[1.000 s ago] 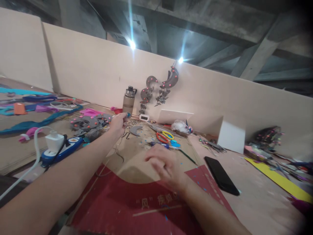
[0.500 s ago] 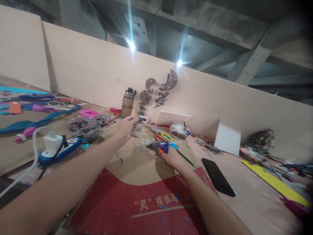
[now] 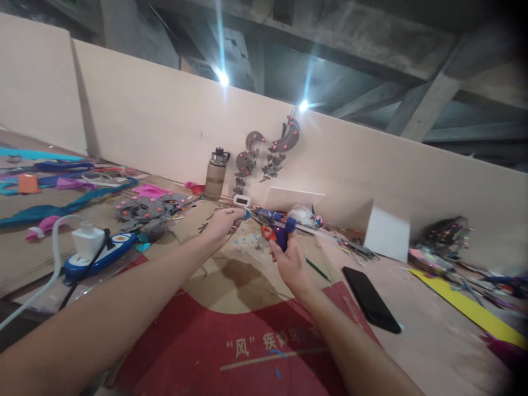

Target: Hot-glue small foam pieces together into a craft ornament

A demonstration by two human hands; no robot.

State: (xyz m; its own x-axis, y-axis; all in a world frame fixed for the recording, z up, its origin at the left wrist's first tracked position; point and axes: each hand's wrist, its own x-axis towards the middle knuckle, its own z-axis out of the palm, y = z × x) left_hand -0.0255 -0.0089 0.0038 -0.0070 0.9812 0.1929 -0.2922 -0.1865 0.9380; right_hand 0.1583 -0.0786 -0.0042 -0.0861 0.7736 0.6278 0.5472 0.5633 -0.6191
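My right hand [image 3: 289,263] is clamped on the blue glue gun [image 3: 277,224], nozzle aimed left at the small blue piece [image 3: 246,214] pinched in my left hand [image 3: 225,221], both held just above the cardboard-covered bench [image 3: 231,280], catching drips.

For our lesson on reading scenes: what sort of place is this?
Probably a craft workshop bench: the right hand holds a glue gun, with grey foam cut-outs nearby and finished ornaments hung on the partition.
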